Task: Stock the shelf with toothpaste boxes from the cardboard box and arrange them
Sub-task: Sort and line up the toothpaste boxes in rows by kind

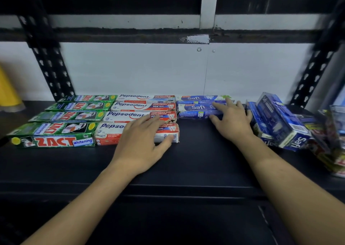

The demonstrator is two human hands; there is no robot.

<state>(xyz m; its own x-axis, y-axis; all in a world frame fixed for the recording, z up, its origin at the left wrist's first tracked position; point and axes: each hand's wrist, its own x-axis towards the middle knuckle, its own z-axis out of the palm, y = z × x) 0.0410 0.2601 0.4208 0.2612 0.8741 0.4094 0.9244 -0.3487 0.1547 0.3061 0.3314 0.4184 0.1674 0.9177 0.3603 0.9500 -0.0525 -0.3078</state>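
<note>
Toothpaste boxes lie in rows on the black shelf (196,160). Several green Zact boxes (54,141) fill the left column. Beside them sit several white-and-red Pepsodent boxes (108,131). My left hand (141,142) rests flat on the front Pepsodent box, with the thumb against its right end. Two blue Safi boxes (196,107) lie at the back, right of the Pepsodent column. My right hand (231,121) lies with straight fingers on the right part of the front Safi box. No cardboard box is in view.
Loose blue Safi boxes (276,121) lie tilted in a heap at the right, with more mixed packs (332,144) beyond them. Black slotted uprights (46,58) stand at both back corners. A yellow object (7,90) stands at the far left.
</note>
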